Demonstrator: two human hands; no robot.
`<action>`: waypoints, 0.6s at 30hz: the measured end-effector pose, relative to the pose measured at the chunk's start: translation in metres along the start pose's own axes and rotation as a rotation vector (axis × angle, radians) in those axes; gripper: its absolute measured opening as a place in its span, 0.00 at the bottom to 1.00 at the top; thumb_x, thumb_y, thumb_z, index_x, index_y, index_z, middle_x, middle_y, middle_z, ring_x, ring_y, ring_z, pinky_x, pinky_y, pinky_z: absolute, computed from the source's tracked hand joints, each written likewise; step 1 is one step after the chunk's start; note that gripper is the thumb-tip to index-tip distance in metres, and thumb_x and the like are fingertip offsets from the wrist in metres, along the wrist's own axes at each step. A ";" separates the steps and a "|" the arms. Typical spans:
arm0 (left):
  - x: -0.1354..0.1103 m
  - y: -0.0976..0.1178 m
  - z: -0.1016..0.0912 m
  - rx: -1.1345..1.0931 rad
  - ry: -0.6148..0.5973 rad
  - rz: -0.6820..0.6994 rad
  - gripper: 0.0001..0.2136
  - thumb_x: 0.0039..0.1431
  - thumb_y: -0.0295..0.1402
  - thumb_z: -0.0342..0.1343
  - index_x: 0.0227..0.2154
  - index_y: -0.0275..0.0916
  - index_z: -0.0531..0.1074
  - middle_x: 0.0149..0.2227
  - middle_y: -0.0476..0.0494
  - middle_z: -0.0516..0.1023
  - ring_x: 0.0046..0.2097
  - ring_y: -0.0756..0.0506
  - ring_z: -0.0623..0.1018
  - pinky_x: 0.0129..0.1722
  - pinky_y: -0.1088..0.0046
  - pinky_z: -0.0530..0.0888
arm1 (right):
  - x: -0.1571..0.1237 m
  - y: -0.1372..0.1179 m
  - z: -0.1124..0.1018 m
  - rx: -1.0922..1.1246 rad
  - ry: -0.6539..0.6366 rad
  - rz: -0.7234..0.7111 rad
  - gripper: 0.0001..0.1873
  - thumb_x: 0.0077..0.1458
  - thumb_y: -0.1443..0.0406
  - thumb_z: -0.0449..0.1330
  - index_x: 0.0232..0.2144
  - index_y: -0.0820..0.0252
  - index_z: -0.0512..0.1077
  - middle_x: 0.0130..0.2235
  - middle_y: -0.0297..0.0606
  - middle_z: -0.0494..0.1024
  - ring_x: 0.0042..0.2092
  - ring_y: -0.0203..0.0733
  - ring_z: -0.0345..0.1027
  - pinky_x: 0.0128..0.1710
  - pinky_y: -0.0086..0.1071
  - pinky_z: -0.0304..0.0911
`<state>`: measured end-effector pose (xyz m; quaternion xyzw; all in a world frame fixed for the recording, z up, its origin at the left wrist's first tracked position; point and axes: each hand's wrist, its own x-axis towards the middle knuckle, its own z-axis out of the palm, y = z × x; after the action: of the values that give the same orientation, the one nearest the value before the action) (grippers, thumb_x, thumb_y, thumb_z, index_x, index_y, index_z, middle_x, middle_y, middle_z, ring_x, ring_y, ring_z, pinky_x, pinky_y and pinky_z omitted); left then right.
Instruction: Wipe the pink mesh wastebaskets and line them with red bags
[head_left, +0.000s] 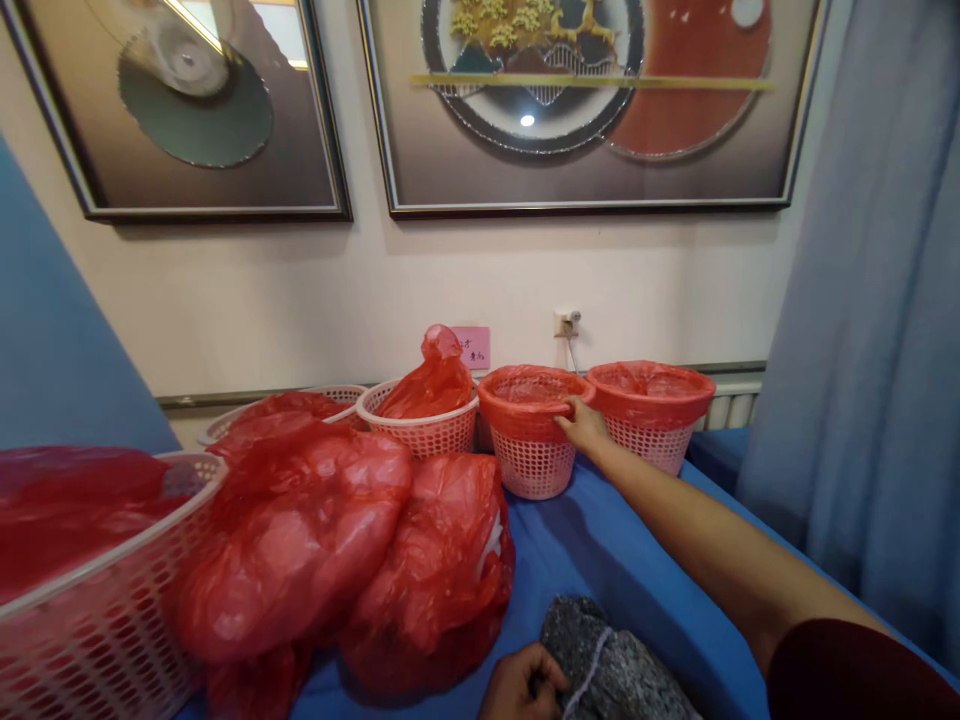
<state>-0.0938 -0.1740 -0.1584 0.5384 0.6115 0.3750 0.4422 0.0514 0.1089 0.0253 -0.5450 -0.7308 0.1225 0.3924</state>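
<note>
Right hand on a lined basket's rim, left hand low by grey cloth

From the head camera, my only view, I see the right hand [586,425] closed in a pinch on the rim of a lined basket [534,470], thumb above. That basket stands upright on the blue cover [559,560], near the wall. Its red liner [517,422] is folded outward over the rim, which I take as a way to stop it slipping inside; the pinch probably steadies both.

The left hand [525,685] sits at the bottom edge, fingers curled beside a grey cloth [634,680] with a pale band [589,665]. I can't tell whether it grips anything.

Just right stands a second lined basket [652,445], its liner cuffed likewise. The heaped red bags [300,540] lie left, seemingly leaving working room ahead of the arms.
</note>
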 end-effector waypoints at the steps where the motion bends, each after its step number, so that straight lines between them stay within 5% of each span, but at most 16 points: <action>1: -0.001 0.001 0.001 0.000 -0.003 0.001 0.07 0.46 0.25 0.50 0.26 0.38 0.73 0.22 0.53 0.69 0.27 0.50 0.68 0.30 0.75 0.61 | -0.005 0.001 -0.001 0.012 0.007 0.001 0.29 0.60 0.59 0.58 0.62 0.58 0.62 0.45 0.44 0.81 0.48 0.50 0.76 0.49 0.39 0.67; 5: -0.006 0.004 0.005 -0.022 0.008 0.016 0.09 0.45 0.23 0.49 0.26 0.37 0.74 0.24 0.53 0.71 0.29 0.50 0.71 0.30 0.76 0.63 | -0.055 0.013 0.010 0.208 0.088 -0.003 0.41 0.59 0.58 0.55 0.69 0.67 0.46 0.50 0.51 0.78 0.44 0.50 0.76 0.47 0.43 0.69; 8: -0.011 0.009 0.010 -0.051 0.033 0.015 0.11 0.46 0.21 0.49 0.26 0.36 0.75 0.24 0.52 0.72 0.28 0.50 0.71 0.30 0.76 0.64 | -0.125 0.029 0.033 0.475 0.074 0.009 0.41 0.55 0.52 0.56 0.65 0.66 0.54 0.53 0.53 0.75 0.39 0.46 0.75 0.42 0.42 0.72; 13: -0.020 0.017 0.017 -0.073 0.061 0.024 0.12 0.45 0.19 0.49 0.26 0.36 0.77 0.25 0.52 0.74 0.29 0.51 0.72 0.31 0.76 0.65 | -0.250 0.051 0.062 0.662 -0.212 0.120 0.29 0.55 0.52 0.57 0.55 0.59 0.67 0.47 0.44 0.79 0.40 0.44 0.76 0.43 0.38 0.72; 18: -0.041 0.020 0.018 -0.109 0.113 0.009 0.13 0.48 0.20 0.51 0.34 0.36 0.78 0.28 0.49 0.78 0.31 0.49 0.75 0.34 0.75 0.70 | -0.284 0.060 0.059 0.615 -0.446 0.058 0.21 0.54 0.53 0.58 0.46 0.56 0.75 0.40 0.40 0.82 0.41 0.45 0.78 0.45 0.38 0.72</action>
<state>-0.0693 -0.2120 -0.1399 0.4942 0.6116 0.4397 0.4340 0.0800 -0.1077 -0.1754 -0.3820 -0.7116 0.4629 0.3652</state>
